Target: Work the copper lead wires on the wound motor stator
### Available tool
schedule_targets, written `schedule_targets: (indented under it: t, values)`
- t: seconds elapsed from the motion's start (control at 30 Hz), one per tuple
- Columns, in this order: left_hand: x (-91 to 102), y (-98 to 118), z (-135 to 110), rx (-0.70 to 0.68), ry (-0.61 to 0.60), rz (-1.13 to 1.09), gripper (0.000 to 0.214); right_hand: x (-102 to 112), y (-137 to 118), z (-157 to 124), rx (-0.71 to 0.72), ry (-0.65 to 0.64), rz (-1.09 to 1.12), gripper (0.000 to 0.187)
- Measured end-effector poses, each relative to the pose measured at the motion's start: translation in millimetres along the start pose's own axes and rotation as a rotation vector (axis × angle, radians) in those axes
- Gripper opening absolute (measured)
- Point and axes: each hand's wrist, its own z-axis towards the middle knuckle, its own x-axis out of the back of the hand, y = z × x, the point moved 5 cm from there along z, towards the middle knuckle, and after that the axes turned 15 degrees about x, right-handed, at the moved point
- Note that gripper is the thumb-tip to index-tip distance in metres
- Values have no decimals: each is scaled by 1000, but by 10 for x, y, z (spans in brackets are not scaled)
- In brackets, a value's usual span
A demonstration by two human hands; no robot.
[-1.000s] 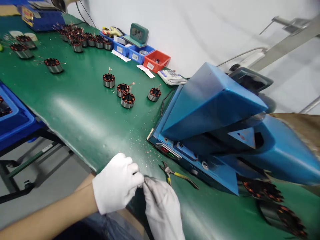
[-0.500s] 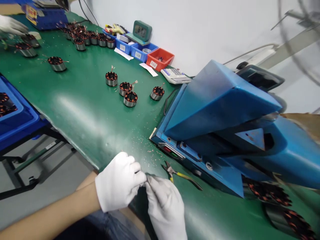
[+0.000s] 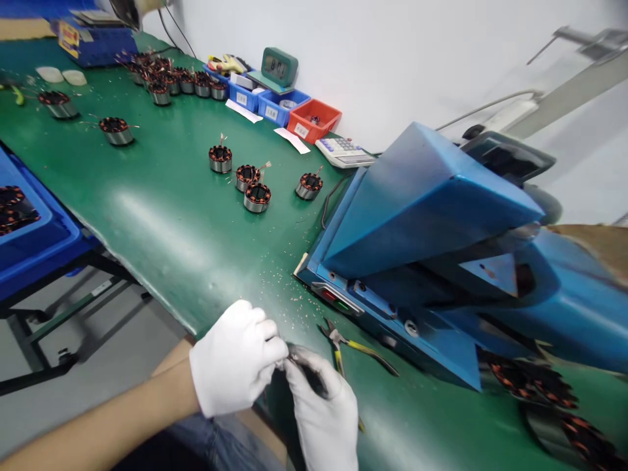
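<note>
Both gloved hands meet at the near edge of the green counter (image 3: 161, 222). Left hand (image 3: 235, 356) is curled shut, its fingertips pinched against those of the right hand (image 3: 321, 409), which closes around a small dark part (image 3: 299, 358); what the part is cannot be told. Yellow-handled pliers (image 3: 353, 347) lie on the counter just beyond the right hand, beside a blue machine (image 3: 432, 216). Copper bits are scattered near the hands. Four wound stators (image 3: 257, 196) stand well apart, farther up the counter.
</note>
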Motion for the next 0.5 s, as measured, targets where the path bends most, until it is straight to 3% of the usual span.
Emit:
schedule_targets:
  t: [0.1,0.17,0.23,0.27,0.3,0.33,0.4,0.5]
  values:
    - [-18,9,-5,18,0,30,11,-10,-80,-26,118,121,-111,11]
    - [-34,6,-8,61,3,28,10,147,-158,-3,-7,329,-280,18]
    - [-33,-9,-26,131,34,-11,11,420,-268,-19,-219,629,-433,24]
    - [-19,-21,-43,177,64,-42,12,542,-322,-25,-276,739,-426,26]
    - [9,-39,-66,231,110,-78,12,634,-356,-11,-314,755,-424,27]
    - [53,-56,-96,284,170,-113,13,698,-364,13,-335,704,-423,27]
    - [153,-60,-161,317,259,-161,20,712,-284,51,-368,484,-351,25]
    - [231,32,-200,139,186,-103,20,480,-74,36,-384,196,-19,24]
